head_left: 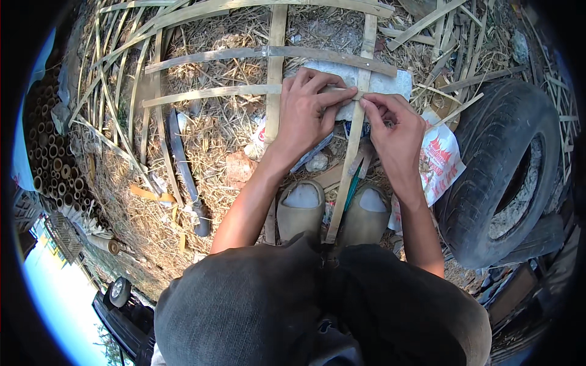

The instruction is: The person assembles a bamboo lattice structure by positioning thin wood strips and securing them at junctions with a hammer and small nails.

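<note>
Flat split-bamboo strips lie crossed in a lattice on the straw-covered ground. My left hand (pixel 311 113) lies over the lower cross strip (pixel 213 93), its fingers bent and closed around the strip's right part. Its index fingertip presses at the crossing with a long upright strip (pixel 347 171), which runs down between my feet. Just right of that crossing, my right hand (pixel 395 131) pinches with thumb and forefinger; what is between them is too small to make out. Beneath the crossing lies a pale grey slab (pixel 400 84). A higher cross strip (pixel 329 56) spans both uprights.
A long dark-bladed knife (pixel 182 161) lies to the left. An old tyre (pixel 470 177) stands at right beside a red-and-white plastic bag (pixel 441 161). A teal-handled tool (pixel 352 190) sits between my shoes. Bamboo poles (pixel 58 161) are stacked at far left.
</note>
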`<action>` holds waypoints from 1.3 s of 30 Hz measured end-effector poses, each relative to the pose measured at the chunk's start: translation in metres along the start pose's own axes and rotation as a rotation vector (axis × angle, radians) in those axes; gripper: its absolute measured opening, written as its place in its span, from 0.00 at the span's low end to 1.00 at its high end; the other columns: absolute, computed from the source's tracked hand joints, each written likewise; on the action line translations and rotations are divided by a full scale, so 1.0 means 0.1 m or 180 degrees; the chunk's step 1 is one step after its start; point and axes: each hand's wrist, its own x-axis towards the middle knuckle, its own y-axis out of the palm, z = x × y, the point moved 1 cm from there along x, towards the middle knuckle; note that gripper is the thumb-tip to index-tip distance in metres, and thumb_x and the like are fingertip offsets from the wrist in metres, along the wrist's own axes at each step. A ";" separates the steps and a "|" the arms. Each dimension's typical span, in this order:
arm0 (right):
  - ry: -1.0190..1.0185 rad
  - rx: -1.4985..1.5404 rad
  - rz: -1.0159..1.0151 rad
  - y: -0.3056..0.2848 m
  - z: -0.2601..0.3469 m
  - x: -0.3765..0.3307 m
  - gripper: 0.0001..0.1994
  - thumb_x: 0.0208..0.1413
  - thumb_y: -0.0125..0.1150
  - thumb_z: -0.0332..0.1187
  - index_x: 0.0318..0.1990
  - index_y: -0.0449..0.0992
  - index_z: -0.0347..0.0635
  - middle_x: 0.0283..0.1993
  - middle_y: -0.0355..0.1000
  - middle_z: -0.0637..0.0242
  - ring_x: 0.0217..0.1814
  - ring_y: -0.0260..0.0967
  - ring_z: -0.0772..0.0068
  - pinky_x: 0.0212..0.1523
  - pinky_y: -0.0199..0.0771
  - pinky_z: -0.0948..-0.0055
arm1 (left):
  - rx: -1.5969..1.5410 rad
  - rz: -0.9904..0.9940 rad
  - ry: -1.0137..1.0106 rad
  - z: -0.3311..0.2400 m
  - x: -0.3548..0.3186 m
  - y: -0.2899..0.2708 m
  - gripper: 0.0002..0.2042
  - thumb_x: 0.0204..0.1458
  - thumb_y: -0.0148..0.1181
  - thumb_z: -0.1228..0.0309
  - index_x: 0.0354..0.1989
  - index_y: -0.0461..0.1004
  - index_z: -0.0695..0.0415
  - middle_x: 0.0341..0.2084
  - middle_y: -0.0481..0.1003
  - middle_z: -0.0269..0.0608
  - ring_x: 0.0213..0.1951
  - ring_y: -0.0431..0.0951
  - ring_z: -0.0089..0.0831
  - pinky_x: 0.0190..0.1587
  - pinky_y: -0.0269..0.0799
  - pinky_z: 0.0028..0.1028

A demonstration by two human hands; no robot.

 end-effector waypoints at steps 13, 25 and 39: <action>-0.0251 -0.0795 0.0947 -0.31 0.37 0.33 0.08 0.55 0.65 0.25 0.41 0.84 0.31 0.34 0.78 0.50 0.33 0.78 0.55 0.38 0.78 0.60 | -0.0442 0.0064 -0.0326 -0.04 0.00 -0.07 0.11 0.51 0.70 0.69 0.43 0.88 0.45 0.41 0.82 0.27 0.49 0.73 0.35 0.58 0.60 0.38; -0.1084 -0.2161 0.2530 -0.47 0.73 0.72 0.09 0.46 0.65 0.23 0.36 0.81 0.28 0.32 0.78 0.46 0.36 0.80 0.49 0.40 0.80 0.59 | -0.0709 0.0439 -0.0641 0.05 0.13 -0.08 0.10 0.50 0.72 0.66 0.42 0.88 0.48 0.42 0.84 0.37 0.49 0.74 0.42 0.61 0.65 0.43; -0.0612 -0.0475 0.1485 -0.27 0.07 0.53 0.09 0.56 0.69 0.26 0.43 0.83 0.35 0.38 0.83 0.59 0.41 0.83 0.70 0.41 0.85 0.70 | -0.0675 0.0267 -0.0820 0.02 0.07 -0.06 0.12 0.49 0.70 0.61 0.41 0.89 0.46 0.44 0.84 0.32 0.56 0.73 0.40 0.65 0.55 0.43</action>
